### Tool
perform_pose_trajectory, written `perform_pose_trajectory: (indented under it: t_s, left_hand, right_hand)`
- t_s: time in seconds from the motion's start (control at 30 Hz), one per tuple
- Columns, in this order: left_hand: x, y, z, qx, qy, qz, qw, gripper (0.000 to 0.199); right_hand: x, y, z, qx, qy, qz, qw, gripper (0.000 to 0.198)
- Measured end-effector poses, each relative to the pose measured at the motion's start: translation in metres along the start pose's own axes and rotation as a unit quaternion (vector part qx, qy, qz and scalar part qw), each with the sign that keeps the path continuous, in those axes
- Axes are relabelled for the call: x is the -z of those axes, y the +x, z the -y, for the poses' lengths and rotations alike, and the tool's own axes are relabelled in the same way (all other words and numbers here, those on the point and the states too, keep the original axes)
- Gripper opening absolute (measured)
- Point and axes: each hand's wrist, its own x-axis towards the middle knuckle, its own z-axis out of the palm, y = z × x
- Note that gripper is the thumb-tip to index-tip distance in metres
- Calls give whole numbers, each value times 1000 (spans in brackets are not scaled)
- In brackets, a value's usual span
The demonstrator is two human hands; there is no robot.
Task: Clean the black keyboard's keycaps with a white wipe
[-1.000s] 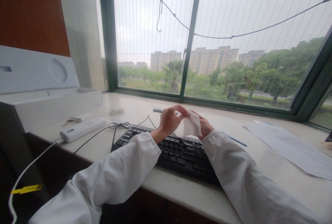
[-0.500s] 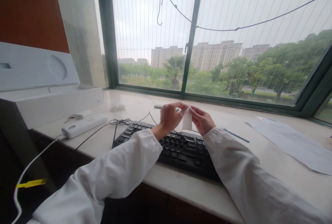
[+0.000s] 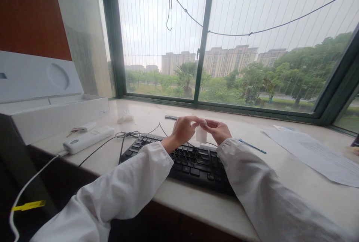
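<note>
Above the keyboard my two hands meet, pinching the top of a small, thin white sheet (image 3: pixel 201 135). It hangs down between them, and whether it is tissue or a thin bag I cannot tell. Bent at the wrist, my left hand (image 3: pixel 183 129) is closed on the sheet's upper left edge. From the other side, my right hand (image 3: pixel 218 131) grips the upper right edge with its fingertips. Beneath them lies a black keyboard (image 3: pixel 193 163), several of its keys hidden by my sleeves. The keyboard's cable (image 3: pixel 127 134) is bundled at its left.
To the left stand an open white box (image 3: pixel 64 116), a white power strip (image 3: pixel 88 139) and keys (image 3: pixel 75 130). A crumpled clear bag (image 3: pixel 125 118) lies farther back. On the right are a blue pen (image 3: pixel 252 146) and paper sheets (image 3: pixel 311 156). A window (image 3: pixel 196 73) closes off the back.
The fingertips have come slightly lower, and the white sheet now hangs wider and flatter between them. The whole view has shifted a little.
</note>
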Motion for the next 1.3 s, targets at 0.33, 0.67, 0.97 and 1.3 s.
perform_pose_trajectory:
  t_s: [0.33,0.67,0.97,1.3]
  left_hand:
    - [-1,1,5,-14,13,0,1000,17]
    - [3,0,5,20,12,23,999,17]
    - [0,0,12,-15,51,13,999,16]
    - [0,-1,9,-82,26,40,996,15]
  right_hand:
    - [-4,2,2,-32,27,4,999,39]
    - [1,-2,9,-104,5,-27,994,53]
    - [0,-4,9,-94,-11,-4,996,45]
    - [11,-4,17,-82,-72,25,994,44]
